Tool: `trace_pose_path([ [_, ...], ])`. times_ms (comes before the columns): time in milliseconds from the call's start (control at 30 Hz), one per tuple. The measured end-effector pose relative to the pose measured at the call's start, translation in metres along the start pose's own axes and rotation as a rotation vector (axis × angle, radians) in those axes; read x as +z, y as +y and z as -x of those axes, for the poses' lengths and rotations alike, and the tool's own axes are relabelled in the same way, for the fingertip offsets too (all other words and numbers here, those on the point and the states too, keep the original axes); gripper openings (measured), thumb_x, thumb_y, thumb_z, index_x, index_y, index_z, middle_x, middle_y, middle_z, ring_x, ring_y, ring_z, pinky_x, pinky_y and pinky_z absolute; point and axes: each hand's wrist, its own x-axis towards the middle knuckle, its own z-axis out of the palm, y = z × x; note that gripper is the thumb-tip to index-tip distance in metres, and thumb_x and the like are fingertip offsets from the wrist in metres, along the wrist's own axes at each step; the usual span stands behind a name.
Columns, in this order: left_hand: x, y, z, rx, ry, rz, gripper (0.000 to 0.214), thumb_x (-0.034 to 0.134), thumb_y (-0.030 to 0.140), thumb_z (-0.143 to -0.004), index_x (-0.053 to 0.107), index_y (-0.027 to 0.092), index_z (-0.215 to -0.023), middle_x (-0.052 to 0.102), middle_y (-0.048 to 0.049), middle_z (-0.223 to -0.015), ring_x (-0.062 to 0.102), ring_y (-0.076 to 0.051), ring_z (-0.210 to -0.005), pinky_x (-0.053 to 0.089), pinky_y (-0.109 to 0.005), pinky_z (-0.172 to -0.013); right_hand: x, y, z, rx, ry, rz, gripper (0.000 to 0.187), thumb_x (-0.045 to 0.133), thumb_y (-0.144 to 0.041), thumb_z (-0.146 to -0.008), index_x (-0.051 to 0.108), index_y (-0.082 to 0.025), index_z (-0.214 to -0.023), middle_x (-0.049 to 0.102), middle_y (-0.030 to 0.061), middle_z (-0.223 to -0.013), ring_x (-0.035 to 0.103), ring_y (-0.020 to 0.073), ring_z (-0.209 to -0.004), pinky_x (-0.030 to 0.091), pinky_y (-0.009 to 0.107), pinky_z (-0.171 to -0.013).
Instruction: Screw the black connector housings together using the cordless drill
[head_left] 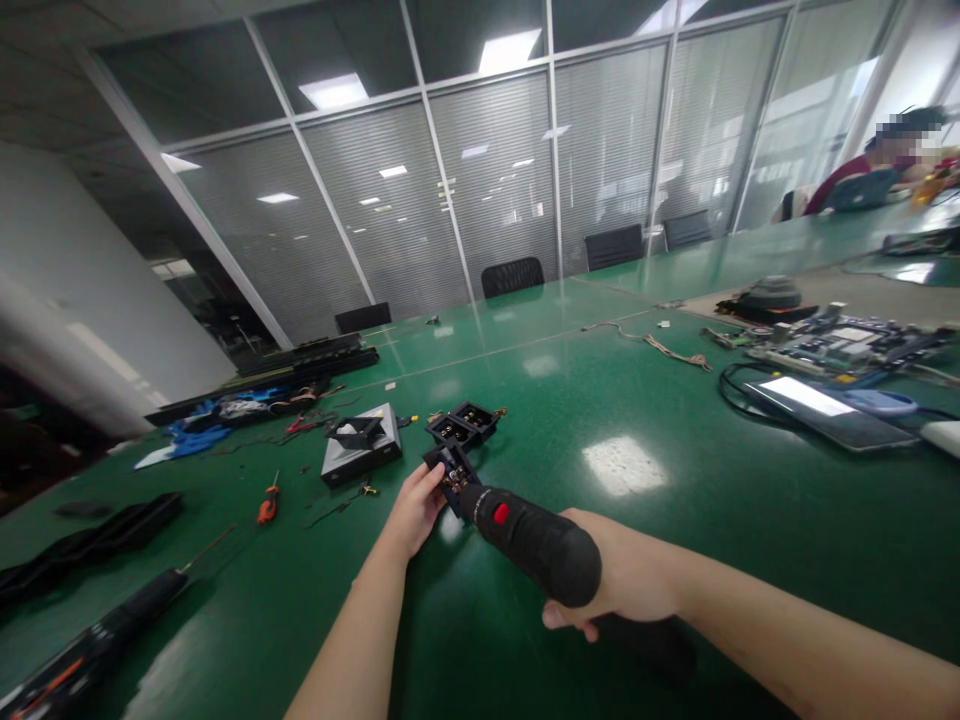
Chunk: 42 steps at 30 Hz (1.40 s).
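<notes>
Right hand (611, 570) is closed around the handle of a black power driver (536, 540), fingers curled beneath its body. The driver's long axis slants forward and leftward, its nose over the near edge of a small black housing (452, 466); whether the tip touches anything inside cannot be told. Left hand (420, 512), the nearer of the two, grips that housing's left side, thumb along the edge, the other fingers mostly hidden. So the housing lies ahead and left of the right hand. Just beyond it sit similar black housings (474, 420) on the green table (720, 470); left of them is a grey box (364, 455), then an orange-handled screwdriver (268, 505).
</notes>
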Motion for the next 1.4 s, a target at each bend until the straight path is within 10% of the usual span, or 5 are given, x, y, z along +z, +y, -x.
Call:
trace_pose_path([
  [1400, 0.0017, 0.0007, 0.0022, 0.024, -0.02, -0.03, 0.046, 0.096, 0.039, -0.075, 0.08, 0.015, -0.11, 0.081, -0.0103, -0.098, 0.075, -0.023, -0.088, 0.055, -0.034, -0.087, 0.0003, -0.0058, 0.0014, 0.001, -0.007, 0.018, 0.035, 0.091, -0.035, -0.074, 0.062, -0.016, -0.069, 0.066, -0.0004, -0.061, 0.062, 0.0123, -0.054, 0.049, 0.023, -0.055],
])
